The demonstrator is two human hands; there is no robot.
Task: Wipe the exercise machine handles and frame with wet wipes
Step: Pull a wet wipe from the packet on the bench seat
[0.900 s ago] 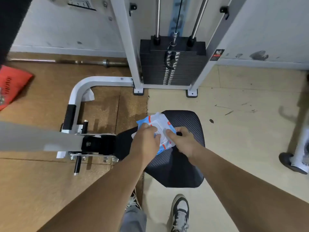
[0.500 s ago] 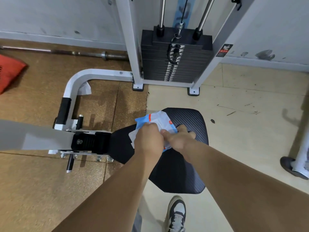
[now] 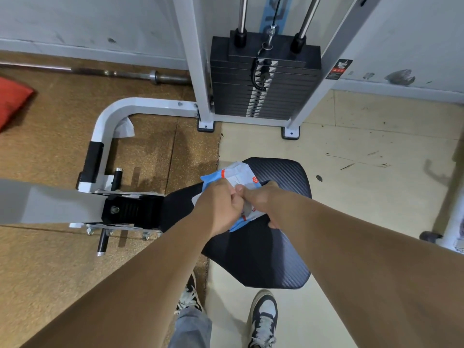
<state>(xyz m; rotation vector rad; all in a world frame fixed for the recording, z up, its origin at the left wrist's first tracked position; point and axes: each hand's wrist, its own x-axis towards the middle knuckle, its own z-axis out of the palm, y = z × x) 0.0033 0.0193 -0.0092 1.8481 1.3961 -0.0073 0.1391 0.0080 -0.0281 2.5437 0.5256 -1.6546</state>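
The pack of wipes [image 3: 234, 173] lies on the black seat [image 3: 276, 247] of the machine, with both hands closed on it. The right hand [image 3: 259, 200] grips the pack, thumb on top and fingers curled under its near edge. The left hand [image 3: 221, 204] is curled tight, pinching at the middle of the pack; whether it has the flap or a wipe cannot be told, since the knuckles hide the opening.

The likely trouble is a sharp pull. If the right hand's hold is loose, the whole pack may lift or slide off the smooth seat to the dirty floor. A wipe may also tear or drag several others out with it. The white frame [image 3: 140, 104] and its black grip [image 3: 94, 159] look untouched so far.
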